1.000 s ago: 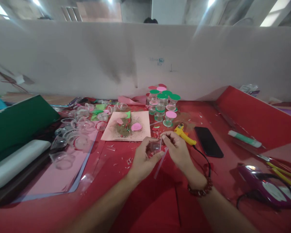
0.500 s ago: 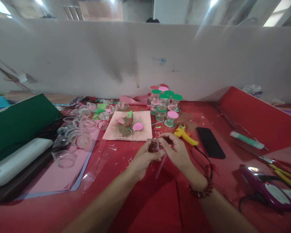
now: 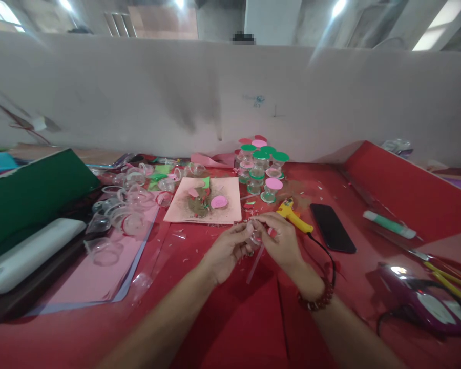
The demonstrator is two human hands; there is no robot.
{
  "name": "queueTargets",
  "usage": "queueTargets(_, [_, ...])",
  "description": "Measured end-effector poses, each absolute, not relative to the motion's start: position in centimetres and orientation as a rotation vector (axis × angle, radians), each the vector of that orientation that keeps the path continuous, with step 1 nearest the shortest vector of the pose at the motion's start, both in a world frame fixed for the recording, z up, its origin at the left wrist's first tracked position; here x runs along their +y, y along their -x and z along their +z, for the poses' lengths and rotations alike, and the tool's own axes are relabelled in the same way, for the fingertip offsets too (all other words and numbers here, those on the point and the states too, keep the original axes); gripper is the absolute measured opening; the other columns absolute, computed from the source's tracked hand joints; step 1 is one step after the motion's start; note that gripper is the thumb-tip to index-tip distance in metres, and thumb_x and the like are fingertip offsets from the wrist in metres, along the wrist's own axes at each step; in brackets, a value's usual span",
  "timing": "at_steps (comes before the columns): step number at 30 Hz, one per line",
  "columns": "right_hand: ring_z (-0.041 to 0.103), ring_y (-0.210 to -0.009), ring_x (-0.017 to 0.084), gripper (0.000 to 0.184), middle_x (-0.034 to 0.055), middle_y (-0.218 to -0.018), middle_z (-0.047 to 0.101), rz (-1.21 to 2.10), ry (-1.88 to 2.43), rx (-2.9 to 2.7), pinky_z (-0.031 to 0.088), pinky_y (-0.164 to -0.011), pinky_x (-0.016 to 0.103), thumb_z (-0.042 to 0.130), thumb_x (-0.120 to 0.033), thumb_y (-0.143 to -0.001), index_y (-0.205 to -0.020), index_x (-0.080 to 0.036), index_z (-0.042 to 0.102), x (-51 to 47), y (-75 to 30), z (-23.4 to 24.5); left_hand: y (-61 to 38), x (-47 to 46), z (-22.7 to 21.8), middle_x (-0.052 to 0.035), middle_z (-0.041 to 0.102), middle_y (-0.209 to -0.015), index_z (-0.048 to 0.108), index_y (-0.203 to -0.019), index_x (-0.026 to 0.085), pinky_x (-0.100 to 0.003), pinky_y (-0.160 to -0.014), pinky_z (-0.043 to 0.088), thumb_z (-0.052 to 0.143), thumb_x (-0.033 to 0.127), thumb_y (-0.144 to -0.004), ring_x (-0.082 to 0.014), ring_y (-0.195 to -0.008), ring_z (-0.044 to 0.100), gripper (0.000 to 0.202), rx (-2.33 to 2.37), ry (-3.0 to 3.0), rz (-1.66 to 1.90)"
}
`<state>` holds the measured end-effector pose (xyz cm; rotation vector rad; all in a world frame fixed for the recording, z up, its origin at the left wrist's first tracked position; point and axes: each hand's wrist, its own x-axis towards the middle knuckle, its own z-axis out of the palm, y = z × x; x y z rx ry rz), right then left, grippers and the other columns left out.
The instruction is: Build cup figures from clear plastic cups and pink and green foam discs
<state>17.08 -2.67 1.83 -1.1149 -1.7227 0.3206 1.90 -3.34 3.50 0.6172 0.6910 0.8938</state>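
Observation:
My left hand (image 3: 227, 249) and my right hand (image 3: 280, 240) meet above the red table (image 3: 230, 318), fingers pinched together round a small clear plastic cup (image 3: 255, 237). A thin clear strip (image 3: 255, 264) hangs down from between the fingers towards me. The cup is mostly hidden by my fingertips. A bead bracelet (image 3: 317, 300) sits on my right wrist. Just beyond my hands lies a pink sheet (image 3: 230, 205) with brown crumbs and pink and green paper bits on it.
Stacked clear cups with green and pink lids (image 3: 261, 166) stand at the back. Loose clear cups (image 3: 126, 205) lie left on pink paper. A yellow glue gun (image 3: 292, 215), black phone (image 3: 332, 228), glue stick (image 3: 390, 224) and purple device (image 3: 418, 300) lie right.
Both hands have drawn closer together round the small cup, and the fingers have closed tighter. The strip still hangs from them.

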Motion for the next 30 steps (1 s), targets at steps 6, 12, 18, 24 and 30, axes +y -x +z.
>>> queueTargets(6, [0.066,-0.085,0.022,0.019,0.0075,-0.093,0.075,0.085,1.160,-1.891,0.052,-0.078,0.035,0.056,-0.022,-0.091,-0.100,-0.021,0.073,-2.8,-17.6,1.1,-1.9,-3.1,2.7,-0.0004,0.063,-0.078,0.070,-0.087,0.013,-0.021,-0.066,0.043,0.086,0.032,-0.063,-0.0077,-0.066,0.056,0.034,0.729,-0.690,0.904])
queueTargets(12, [0.068,-0.084,0.024,0.020,0.0084,-0.095,0.076,0.062,1.254,-2.028,0.051,-0.077,0.036,0.059,-0.015,-0.085,-0.099,-0.021,0.073,-3.0,-17.9,1.1,-2.1,-3.2,2.4,-0.0024,0.063,-0.081,0.069,-0.088,0.013,-0.023,-0.062,0.040,0.082,0.034,-0.067,-0.0090,-0.065,0.054,0.033,0.823,-0.840,0.919])
queueTargets(18, [0.069,-0.079,0.021,0.016,0.0046,-0.085,0.077,0.180,1.266,-1.883,0.051,-0.074,0.033,0.059,-0.018,-0.085,-0.086,-0.024,0.074,-2.9,-17.5,1.8,-2.1,-3.2,2.2,-0.0039,0.064,-0.083,0.069,-0.092,0.013,-0.024,-0.065,0.041,0.081,0.034,-0.069,-0.0108,-0.069,0.056,0.034,0.794,-0.853,0.932])
queueTargets(24, [0.070,-0.076,0.022,0.015,0.0057,-0.082,0.077,0.225,1.237,-1.791,0.051,-0.074,0.033,0.060,-0.019,-0.084,-0.084,-0.022,0.075,-2.9,-17.3,2.2,-2.1,-3.3,2.1,-0.0036,0.064,-0.086,0.067,-0.095,0.014,-0.025,-0.067,0.042,0.081,0.033,-0.068,-0.0125,-0.072,0.058,0.035,0.754,-0.839,0.938])
queueTargets(30, [0.070,-0.075,0.021,0.017,0.0055,-0.082,0.077,0.266,1.287,-1.771,0.051,-0.071,0.032,0.060,-0.017,-0.082,-0.082,-0.023,0.076,-3.0,-17.2,2.3,-2.3,-3.3,2.0,-0.0052,0.067,-0.090,0.068,-0.096,0.015,-0.026,-0.072,0.045,0.082,0.034,-0.067,-0.0145,-0.077,0.061,0.037,0.776,-0.856,0.947])
